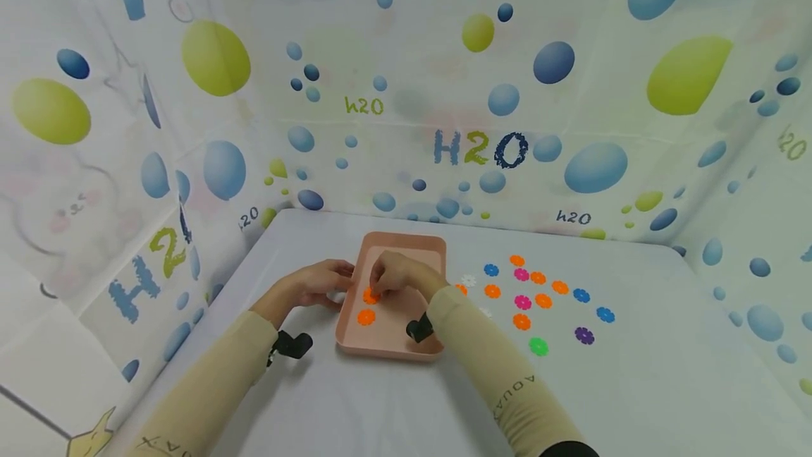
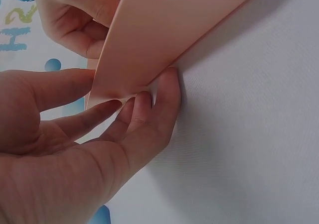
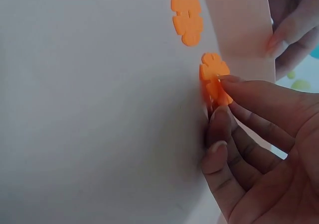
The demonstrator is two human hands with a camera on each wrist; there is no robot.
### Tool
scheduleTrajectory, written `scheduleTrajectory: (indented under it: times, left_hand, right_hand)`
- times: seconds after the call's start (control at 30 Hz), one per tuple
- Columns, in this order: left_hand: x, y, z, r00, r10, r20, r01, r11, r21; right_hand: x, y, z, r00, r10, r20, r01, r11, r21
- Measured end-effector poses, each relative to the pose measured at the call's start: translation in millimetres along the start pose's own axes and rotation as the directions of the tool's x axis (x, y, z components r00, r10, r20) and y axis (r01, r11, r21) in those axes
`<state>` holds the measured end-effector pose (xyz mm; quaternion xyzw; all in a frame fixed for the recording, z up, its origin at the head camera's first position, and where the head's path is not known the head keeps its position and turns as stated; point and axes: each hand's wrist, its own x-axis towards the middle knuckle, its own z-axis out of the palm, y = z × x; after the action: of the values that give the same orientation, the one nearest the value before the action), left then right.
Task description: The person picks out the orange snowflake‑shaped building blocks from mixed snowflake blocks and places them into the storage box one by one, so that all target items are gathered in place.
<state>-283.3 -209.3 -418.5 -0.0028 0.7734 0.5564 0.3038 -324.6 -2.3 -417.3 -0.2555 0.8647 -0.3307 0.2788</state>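
A pink rectangular tray (image 1: 393, 344) lies on the white-covered table. Its left side is held by my left hand (image 1: 320, 282), with thumb near the rim and fingertips under the lower edge in the left wrist view. Inside the tray, my right hand (image 1: 396, 272) pinches an orange flower-shaped plastic disc (image 3: 213, 69) between thumb and fingers, close over the tray floor near the left wall. A second orange disc (image 1: 366, 317) lies flat beside it, towards the near end. The fingers partly cover the pinched disc.
Right of the tray, several flower discs lie scattered: orange (image 1: 521, 321), blue (image 1: 605, 314), pink (image 1: 523, 302), a purple disc (image 1: 584, 336), a green disc (image 1: 538, 346) and a white disc (image 1: 468, 280). A patterned curtain (image 1: 406, 90) surrounds the table's back and sides.
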Motion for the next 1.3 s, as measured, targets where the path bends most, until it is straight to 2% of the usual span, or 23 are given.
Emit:
scheduleTrajectory:
  times: [0.67, 0.9, 1.13, 1.3]
  left_hand:
    - [-0.3, 0.0, 2.2, 1.000, -0.005, 0.000, 0.005, 1.000, 0.011]
    - [0.7, -0.1, -0.9, 1.000, -0.010, -0.024, 0.010, 1.000, 0.016]
    - [0.5, 0.3, -0.7, 1.000, -0.015, -0.024, 0.015, 1.000, 0.023]
    - [0.5, 0.1, 0.3, 1.000, -0.012, -0.016, 0.013, 1.000, 0.017]
  right_hand:
    - [-6.3, -3.8, -1.0, 1.000, 0.020, -0.015, -0.021, 0.996, -0.084]
    - [-23.7, -8.8, -20.5, 1.000, -0.011, -0.011, 0.009, 0.991, -0.130]
    - [-47.9, -7.2, -38.4, 0.991, -0.113, -0.067, 0.095, 0.971, -0.218]
    - [-67.4, -0.8, -46.8, 0.985, -0.144, -0.100, 0.119, 0.968, -0.223]
